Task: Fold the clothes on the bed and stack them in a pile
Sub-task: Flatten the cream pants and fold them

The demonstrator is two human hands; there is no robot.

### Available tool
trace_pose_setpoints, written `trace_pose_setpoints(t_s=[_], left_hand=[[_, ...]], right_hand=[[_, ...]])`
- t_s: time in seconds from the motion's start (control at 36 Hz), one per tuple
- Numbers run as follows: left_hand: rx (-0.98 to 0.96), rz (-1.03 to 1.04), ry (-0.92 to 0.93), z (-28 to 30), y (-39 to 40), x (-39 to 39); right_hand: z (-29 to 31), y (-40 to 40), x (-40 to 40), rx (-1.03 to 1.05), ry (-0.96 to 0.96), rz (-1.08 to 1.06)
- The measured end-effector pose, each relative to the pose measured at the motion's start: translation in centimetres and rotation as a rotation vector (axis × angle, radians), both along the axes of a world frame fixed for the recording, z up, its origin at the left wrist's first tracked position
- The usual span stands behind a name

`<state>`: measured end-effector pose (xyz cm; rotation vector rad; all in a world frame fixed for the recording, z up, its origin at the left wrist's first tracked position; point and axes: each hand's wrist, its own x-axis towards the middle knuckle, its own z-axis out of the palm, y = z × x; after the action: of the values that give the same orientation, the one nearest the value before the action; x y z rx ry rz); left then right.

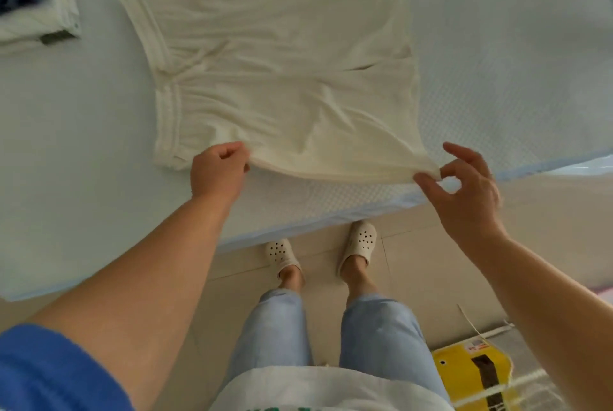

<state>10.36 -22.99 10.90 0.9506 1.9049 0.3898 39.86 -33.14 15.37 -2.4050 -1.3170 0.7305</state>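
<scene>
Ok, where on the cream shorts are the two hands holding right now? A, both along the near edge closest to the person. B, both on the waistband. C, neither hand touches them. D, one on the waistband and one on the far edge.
A: the left hand and right hand both pinch the near edge of the cream shorts, lifting it off the bed.

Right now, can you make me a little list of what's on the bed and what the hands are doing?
garment: cream shorts, spread on the bed, waistband to the left
left hand: grips the near edge of the shorts
right hand: pinches the near corner of the shorts
lifted part: near edge, raised off the bed
pile: folded clothes at far left
floor: yellow bag
</scene>
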Motion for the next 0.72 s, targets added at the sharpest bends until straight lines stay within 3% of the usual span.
trace_pose_setpoints(t_s=[0.14, 0.33, 0.5, 0.72], left_hand=[[0.027, -0.267, 0.141, 2.1, 3.1, -0.6], [0.113, -0.291, 0.294, 2.7, 8.2, 0.4], [0.156, -0.162, 0.477, 2.0, 14.0, 3.1], [0.096, -0.129, 0.459, -0.4, 21.0, 5.9]], right_hand=[[2.3, 4.6, 1.0, 0.126, 0.124, -0.017], [1.3, 13.1, 3.1, 0.211, 0.288, -0.061], [-1.6, 21.0, 6.2, -0.008, 0.552, 0.074], [-4.1, 31.4, 10.5, -0.258, 0.384, 0.326]])
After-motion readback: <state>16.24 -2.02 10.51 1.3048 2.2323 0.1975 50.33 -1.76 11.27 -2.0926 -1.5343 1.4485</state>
